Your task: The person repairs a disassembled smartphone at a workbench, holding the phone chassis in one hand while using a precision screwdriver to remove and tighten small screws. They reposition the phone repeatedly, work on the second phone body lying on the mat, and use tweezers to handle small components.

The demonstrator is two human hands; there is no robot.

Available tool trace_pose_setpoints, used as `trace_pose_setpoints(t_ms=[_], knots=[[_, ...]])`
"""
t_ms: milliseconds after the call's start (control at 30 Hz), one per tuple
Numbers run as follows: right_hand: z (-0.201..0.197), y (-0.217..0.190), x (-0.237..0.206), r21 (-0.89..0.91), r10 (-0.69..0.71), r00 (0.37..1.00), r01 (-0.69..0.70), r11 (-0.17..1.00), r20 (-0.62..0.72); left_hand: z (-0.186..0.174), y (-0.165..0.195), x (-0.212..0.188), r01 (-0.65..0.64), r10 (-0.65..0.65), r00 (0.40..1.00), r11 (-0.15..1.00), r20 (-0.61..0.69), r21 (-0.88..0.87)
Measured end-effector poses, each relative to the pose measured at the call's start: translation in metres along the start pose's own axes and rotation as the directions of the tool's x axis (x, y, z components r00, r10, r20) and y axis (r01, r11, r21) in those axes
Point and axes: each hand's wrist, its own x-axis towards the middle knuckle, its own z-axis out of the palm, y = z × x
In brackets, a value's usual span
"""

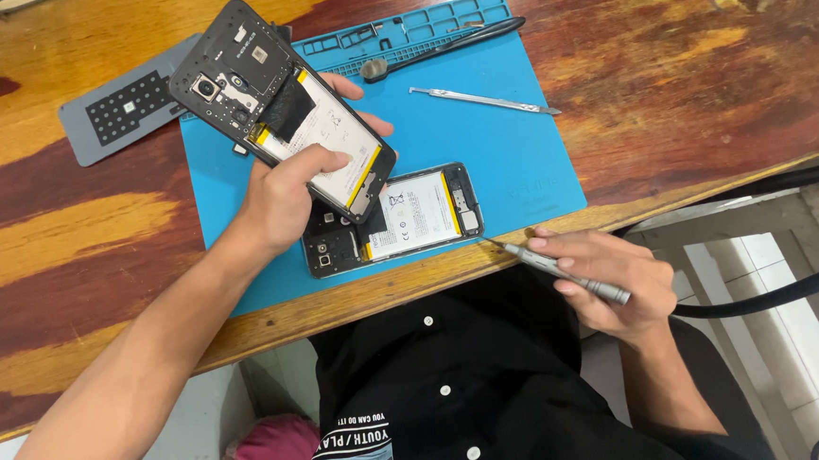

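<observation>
My left hand (286,195) holds an opened black phone (259,88) with its back cover off, lifted above the blue mat (509,158); its white and yellow battery and circuit board show. A second opened phone (418,215) lies flat on the mat just below it, battery up. My right hand (611,279) grips a thin silver screwdriver (564,270) near the table's front edge, its tip pointing toward the lying phone's right end without touching it.
Metal tweezers (482,100) and a black-handled tool (446,46) rest on the mat's upper part. A grey phone back cover (118,110) lies on the wooden table (703,79) to the left. Black cables (792,287) hang at the right, off the table.
</observation>
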Motion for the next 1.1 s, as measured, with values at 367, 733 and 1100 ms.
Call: trace_pose_setpoints(t_ms=[367,733,1100], knots=[[0.024,0.005,0.047,0.091,0.027,0.988,-0.013,0.996,-0.150,0.004,0.010,-0.006,-0.027,0.030,0.994,0.999,0.103,-0.027],[0.045,0.002,0.062,0.133,-0.018,0.999,0.023,0.991,-0.042,0.009,0.005,-0.005,-0.023,0.035,0.984,0.997,0.173,-0.071],[-0.002,-0.020,0.080,0.422,0.392,0.918,-0.329,0.845,-0.069,0.007,-0.003,-0.005,0.029,-0.021,0.985,0.999,0.171,-0.041]])
